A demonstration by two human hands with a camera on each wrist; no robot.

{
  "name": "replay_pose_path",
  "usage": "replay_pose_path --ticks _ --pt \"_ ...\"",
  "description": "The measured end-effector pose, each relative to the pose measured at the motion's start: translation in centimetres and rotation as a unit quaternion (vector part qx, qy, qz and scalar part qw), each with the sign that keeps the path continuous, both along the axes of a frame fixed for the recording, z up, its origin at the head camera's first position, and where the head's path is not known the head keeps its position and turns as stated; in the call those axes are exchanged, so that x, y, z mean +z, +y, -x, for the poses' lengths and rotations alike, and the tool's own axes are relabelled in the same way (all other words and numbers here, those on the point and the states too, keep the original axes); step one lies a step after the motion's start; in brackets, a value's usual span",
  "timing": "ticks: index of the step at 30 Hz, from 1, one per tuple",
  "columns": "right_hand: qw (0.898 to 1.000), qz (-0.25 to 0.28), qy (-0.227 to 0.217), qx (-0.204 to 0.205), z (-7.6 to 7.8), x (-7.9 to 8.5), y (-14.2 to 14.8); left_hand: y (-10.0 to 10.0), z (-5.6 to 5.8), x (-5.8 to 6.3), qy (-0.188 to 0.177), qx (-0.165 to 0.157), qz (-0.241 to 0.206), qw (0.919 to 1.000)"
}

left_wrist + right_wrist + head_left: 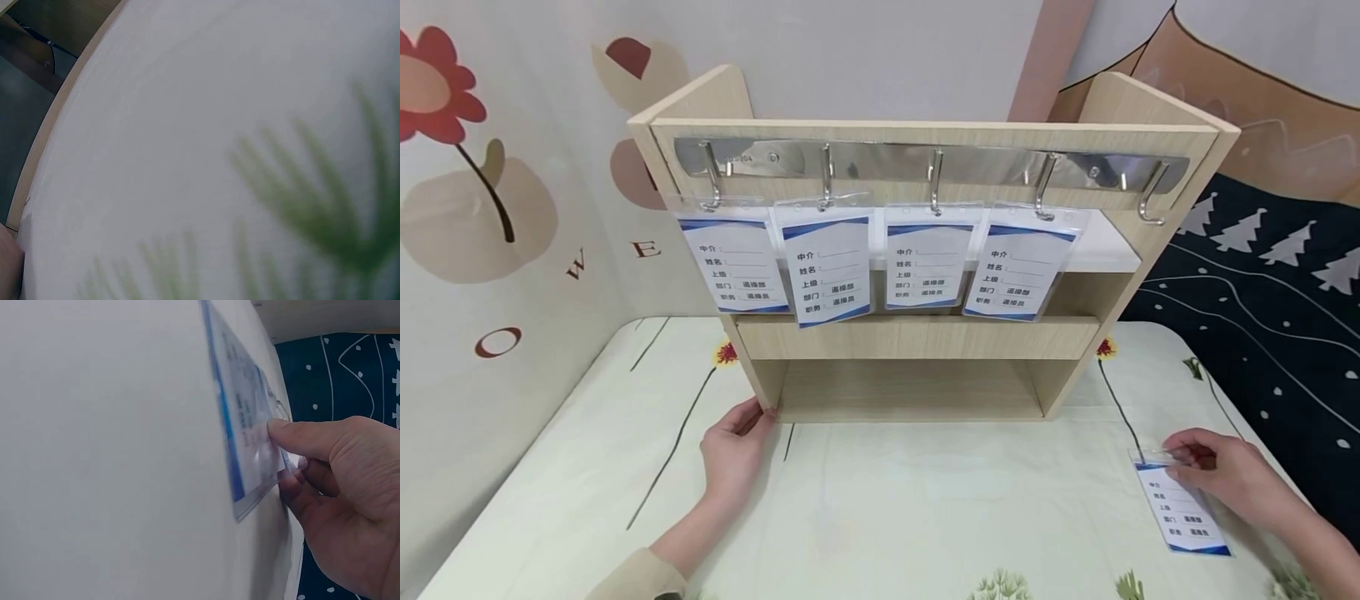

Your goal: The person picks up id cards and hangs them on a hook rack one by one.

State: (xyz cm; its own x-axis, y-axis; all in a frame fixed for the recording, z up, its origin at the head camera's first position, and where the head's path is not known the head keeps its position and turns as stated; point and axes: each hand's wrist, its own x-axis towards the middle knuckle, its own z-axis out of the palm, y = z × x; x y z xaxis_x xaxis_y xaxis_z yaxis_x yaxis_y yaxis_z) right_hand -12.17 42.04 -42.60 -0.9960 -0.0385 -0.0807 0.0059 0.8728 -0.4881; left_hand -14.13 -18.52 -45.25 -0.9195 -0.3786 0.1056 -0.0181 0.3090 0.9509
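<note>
A pale wooden shelf (917,340) stands on the cloth, with a metal hook rail (880,158) across its upper front. Badges in clear sleeves, such as the leftmost badge (737,262), hang from all the hooks except the rightmost hook (1152,193). My left hand (733,450) grips the shelf's lower left front corner; the left wrist view shows only a sliver of it. Off to the right of the shelf, my right hand (1236,475) pinches the top end of another badge (1183,508) between thumb and fingers. In the right wrist view that badge (247,419) tilts, close over the cloth.
A pale tablecloth (910,492) printed with flowers and plants covers the table. Behind the shelf hangs a light printed curtain (887,58); a dark patterned fabric (1262,275) hangs on the right. The shelf has a white inner board (1116,242) and an open lower compartment.
</note>
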Motion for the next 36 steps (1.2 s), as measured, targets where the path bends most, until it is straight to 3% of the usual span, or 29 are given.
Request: replay_pose_path --ticks 7,21,29,36 --pt "1.000 0.005 0.004 0.016 -0.2 0.2 -0.3 0.0 0.0 0.1 -0.003 -0.004 0.003 1.0000" --pt "0.996 0.079 0.019 0.045 -0.6 1.7 -2.3 0.0 0.0 0.1 -0.003 0.001 0.003 1.0000" --pt "0.991 0.109 0.065 0.051 -0.2 3.3 -3.4 0.1 0.1 0.1 -0.002 0.004 0.004 1.0000" --pt "0.979 0.143 0.123 0.073 -0.1 4.7 -4.2 0.1 0.1 0.1 -0.004 0.005 0.004 1.0000"
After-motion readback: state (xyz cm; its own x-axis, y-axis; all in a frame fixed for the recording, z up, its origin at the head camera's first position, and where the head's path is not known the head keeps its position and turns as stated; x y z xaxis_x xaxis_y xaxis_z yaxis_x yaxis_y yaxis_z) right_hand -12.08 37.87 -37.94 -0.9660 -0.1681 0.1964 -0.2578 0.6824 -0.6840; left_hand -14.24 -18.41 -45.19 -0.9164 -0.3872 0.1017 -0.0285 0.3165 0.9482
